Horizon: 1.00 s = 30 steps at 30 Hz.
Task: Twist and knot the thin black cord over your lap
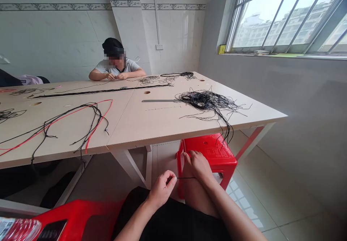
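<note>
My left hand (163,186) is closed, its thumb and fingertips pinching a thin black cord (185,178). That cord runs straight across my bare leg to the right and goes out of sight under my right hand (200,166). The right hand lies palm down on my knee with its fingers fairly flat; whether it presses on the cord's end is hidden. Just beyond the knee, a loose heap of black cords (206,100) rests on the table (135,125), several strands hanging over its front edge.
A red plastic stool (214,150) stands under the table edge by my knee. A flat metal strip (159,100) reaches from the heap. Black and red cords (94,114) lie to the left. Across the table sits a person (115,64). A phone (52,230) rests at lower left.
</note>
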### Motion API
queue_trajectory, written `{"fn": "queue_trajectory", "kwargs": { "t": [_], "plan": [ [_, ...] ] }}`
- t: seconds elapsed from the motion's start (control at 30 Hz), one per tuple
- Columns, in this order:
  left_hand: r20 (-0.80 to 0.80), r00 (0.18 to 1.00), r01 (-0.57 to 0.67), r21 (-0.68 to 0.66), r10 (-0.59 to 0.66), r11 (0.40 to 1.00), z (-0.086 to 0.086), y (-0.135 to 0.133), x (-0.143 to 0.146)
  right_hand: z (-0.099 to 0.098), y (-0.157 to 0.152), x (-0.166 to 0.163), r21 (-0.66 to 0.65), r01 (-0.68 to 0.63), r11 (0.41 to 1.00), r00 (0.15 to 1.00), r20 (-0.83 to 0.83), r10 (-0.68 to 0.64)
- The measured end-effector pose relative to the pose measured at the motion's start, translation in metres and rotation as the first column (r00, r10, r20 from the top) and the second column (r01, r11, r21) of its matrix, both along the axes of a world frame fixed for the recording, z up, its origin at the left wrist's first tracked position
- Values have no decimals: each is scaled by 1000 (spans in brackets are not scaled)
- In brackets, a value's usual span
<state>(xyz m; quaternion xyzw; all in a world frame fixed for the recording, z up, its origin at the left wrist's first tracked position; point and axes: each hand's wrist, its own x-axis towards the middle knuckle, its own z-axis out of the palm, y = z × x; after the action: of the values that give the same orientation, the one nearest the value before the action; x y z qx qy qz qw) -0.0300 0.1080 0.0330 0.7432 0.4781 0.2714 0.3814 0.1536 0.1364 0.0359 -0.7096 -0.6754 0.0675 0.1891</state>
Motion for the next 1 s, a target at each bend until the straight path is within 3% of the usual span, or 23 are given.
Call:
{"fn": "queue_trajectory", "kwargs": {
  "t": [1.0],
  "plan": [
    [-19,999,35,-47,-36,998,-4,1,-3,3,-2,0,-1,-10,1000,1000,-8,10]
  ]
}}
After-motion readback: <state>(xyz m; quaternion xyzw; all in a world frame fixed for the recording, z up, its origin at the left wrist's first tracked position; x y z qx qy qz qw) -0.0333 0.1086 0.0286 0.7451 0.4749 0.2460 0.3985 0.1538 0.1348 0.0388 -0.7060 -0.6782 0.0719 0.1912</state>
